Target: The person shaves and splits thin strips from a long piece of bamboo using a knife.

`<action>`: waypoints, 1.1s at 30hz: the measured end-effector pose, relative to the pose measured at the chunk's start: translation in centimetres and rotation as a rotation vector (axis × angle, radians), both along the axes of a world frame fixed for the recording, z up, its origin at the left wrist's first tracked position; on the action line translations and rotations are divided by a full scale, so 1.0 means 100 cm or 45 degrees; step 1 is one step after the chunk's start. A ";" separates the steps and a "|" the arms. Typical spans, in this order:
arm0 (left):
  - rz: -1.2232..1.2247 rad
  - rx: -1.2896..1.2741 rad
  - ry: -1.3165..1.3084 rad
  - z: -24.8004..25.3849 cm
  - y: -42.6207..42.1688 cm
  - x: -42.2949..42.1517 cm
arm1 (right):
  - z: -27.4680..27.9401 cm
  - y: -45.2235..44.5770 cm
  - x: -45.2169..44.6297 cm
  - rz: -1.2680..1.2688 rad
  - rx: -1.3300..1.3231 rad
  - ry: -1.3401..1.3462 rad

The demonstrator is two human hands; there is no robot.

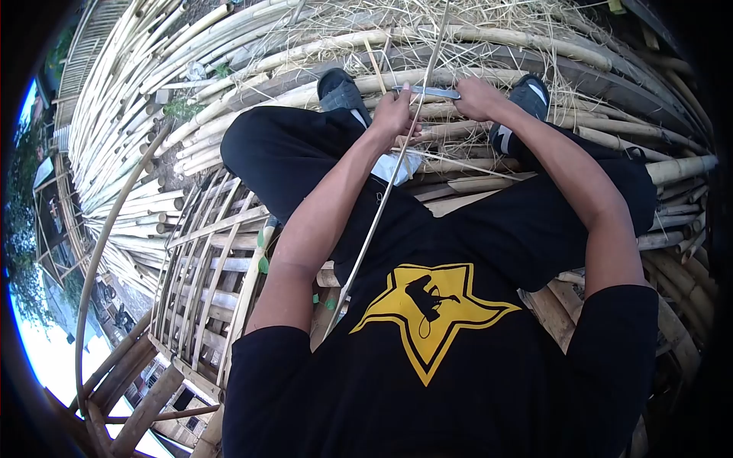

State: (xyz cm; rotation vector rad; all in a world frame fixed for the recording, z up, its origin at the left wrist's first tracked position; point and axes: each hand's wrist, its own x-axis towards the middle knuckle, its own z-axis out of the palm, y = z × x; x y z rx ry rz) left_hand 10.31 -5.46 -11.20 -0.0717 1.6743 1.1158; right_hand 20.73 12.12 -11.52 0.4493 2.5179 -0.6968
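A long, thin bamboo strip point(374, 221) slants from the top edge, past my left hand, down over my lap to the hem of my shirt. My left hand point(392, 118) is closed around it, with the thumb by the knife's tip. The handle of a knife point(435, 92) is hidden in my right hand point(477, 99), whose fingers are wrapped round it. Its pale blade points left and lies across the strip, close to my left thumb. Whether the edge cuts into the bamboo I cannot tell.
Bamboo poles point(527, 38) lie under and around my sandalled feet point(341, 91), with shavings point(580, 84) scattered over them. A slatted bamboo frame point(202, 282) stands at my left. More poles point(126, 160) are stacked beyond it. A whitish piece point(397, 164) lies between my legs.
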 end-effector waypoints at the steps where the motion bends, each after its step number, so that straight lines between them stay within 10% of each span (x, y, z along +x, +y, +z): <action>1: -0.001 -0.006 -0.006 -0.002 -0.002 -0.004 | -0.003 0.001 0.003 -0.001 -0.006 -0.006; 8: -0.404 0.106 0.144 0.000 -0.002 -0.036 | -0.005 0.013 0.001 0.153 -0.133 0.081; 13: -0.694 -0.006 0.388 0.000 -0.005 -0.055 | 0.006 0.023 -0.006 -0.339 -1.095 -0.370; 33: -1.700 -0.087 0.046 0.005 0.043 -0.073 | 0.012 0.004 -0.015 -0.107 -1.066 -0.485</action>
